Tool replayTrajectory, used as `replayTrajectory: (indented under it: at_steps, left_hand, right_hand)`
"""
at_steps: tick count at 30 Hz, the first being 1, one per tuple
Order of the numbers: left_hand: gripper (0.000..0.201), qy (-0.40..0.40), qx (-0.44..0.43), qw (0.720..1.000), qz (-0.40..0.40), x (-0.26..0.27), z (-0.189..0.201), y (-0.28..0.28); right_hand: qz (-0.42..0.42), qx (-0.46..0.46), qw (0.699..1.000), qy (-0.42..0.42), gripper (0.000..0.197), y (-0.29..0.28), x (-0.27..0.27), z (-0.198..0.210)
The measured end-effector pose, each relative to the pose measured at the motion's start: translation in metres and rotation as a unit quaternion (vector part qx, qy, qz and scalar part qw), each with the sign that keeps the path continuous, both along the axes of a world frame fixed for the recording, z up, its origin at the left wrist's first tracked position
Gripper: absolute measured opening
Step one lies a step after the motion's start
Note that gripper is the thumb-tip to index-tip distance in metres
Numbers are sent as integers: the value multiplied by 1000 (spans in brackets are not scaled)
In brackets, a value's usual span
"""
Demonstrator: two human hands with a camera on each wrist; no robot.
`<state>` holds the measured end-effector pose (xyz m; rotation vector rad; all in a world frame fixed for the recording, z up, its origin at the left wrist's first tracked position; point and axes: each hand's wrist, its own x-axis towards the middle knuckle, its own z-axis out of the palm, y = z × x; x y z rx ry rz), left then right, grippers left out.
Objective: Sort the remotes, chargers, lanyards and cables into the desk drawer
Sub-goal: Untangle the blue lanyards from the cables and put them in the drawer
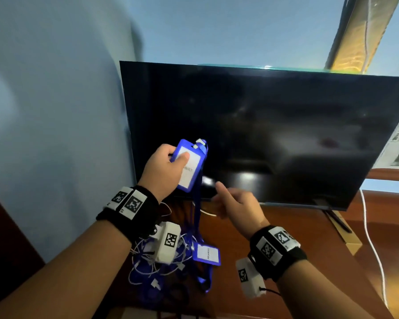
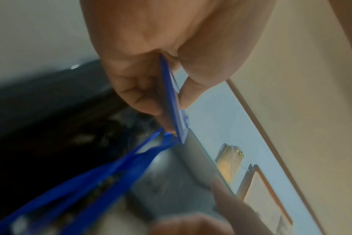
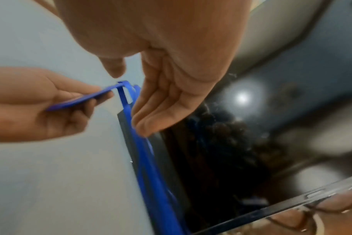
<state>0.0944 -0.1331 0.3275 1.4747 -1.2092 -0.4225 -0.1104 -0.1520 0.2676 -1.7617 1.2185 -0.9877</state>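
My left hand (image 1: 168, 166) pinches a blue badge holder (image 1: 190, 165) with a white card, raised in front of the TV's lower left corner. Its blue lanyard strap (image 1: 197, 215) hangs down to the desk. The left wrist view shows the holder (image 2: 172, 101) edge-on between thumb and fingers, the strap (image 2: 103, 178) trailing away. My right hand (image 1: 235, 203) reaches toward the strap with straight fingers and holds nothing; in the right wrist view its fingers (image 3: 157, 114) lie beside the strap (image 3: 149, 159). A second blue badge holder (image 1: 206, 253) lies on the desk in a tangle of white cables (image 1: 148, 268) and blue straps.
A black TV (image 1: 274, 134) stands on the brown wooden desk (image 1: 309, 261), close behind both hands. A blue wall (image 1: 55, 111) is at the left. A white cable (image 1: 373, 245) runs down the desk at the right. A cardboard box (image 1: 348, 238) sits by the TV's foot.
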Motion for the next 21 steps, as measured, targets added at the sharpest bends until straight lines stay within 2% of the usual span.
replayTrajectory:
  at_steps: [2, 4, 7, 9, 11, 13, 14, 15, 16, 18, 19, 21]
  left_hand:
    - [17, 78, 63, 994, -41, -17, -7, 4]
    - [14, 158, 113, 976, -101, -36, -18, 13]
    - [15, 204, 125, 961, -139, -51, -35, 26]
    - [16, 192, 122, 968, -102, -47, -42, 28]
    - [31, 185, 131, 971, -82, -35, -52, 25]
    - [68, 174, 128, 965, -151, -28, -59, 23]
    - [78, 158, 123, 959, -201, -28, -62, 21]
    - [77, 140, 118, 951, -249, -32, -63, 20]
    - [65, 118, 122, 943, -285, -37, -63, 18]
    - [19, 51, 147, 943, -294, -48, -65, 12]
    - [10, 20, 156, 946, -284, -49, -69, 8]
    - [36, -24, 173, 957, -234, -38, -89, -9]
  right_hand:
    - [62, 73, 992, -78, 53, 8, 14, 10]
    - [65, 89, 987, -117, 45, 8, 21, 13]
    - [28, 42, 996, -75, 25, 0, 18, 17]
    - [16, -4, 1000, -9, 22, -1, 7, 25]
    - [33, -47, 997, 45, 24, 2, -6, 39]
    - [74, -45, 996, 34, 24, 12, -14, 58]
    - [94, -40, 995, 13, 23, 17, -17, 67]
    - [105, -44, 993, -9, 23, 20, -19, 74]
    - [105, -57, 992, -29, 23, 22, -20, 80]
    - [85, -86, 989, -84, 22, 18, -24, 89]
    - [65, -95, 986, -121, 22, 15, -27, 92]
    - [17, -103, 974, -199, 24, 7, -39, 100]
